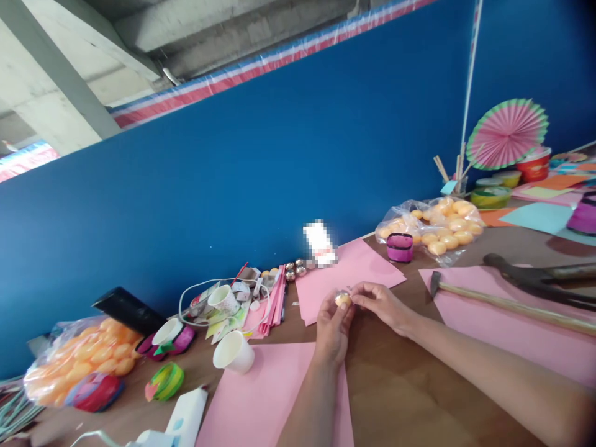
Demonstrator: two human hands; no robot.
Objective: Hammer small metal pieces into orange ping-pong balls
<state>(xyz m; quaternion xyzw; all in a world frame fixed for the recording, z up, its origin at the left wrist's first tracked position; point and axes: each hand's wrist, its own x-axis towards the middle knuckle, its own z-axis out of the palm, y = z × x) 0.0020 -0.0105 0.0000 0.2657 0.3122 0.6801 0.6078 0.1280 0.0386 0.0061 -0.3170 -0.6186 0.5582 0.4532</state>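
My left hand point(331, 329) and my right hand point(382, 303) meet over the brown table point(410, 397), both pinching a small round pale orange ball point(343, 300) with a shiny rim. The left hand's fingers curl around it from below. From the right, my right hand's fingertips touch it. Pink paper sheets point(347, 273) lie just behind the hands and under my left forearm.
A hammer point(503, 304) lies on pink paper at the right. Bags of orange balls sit at the back right point(437, 233) and the far left point(79, 357). White paper cups point(234, 352), tape rolls, a pink paper fan point(507, 133) and a blue wall surround the table.
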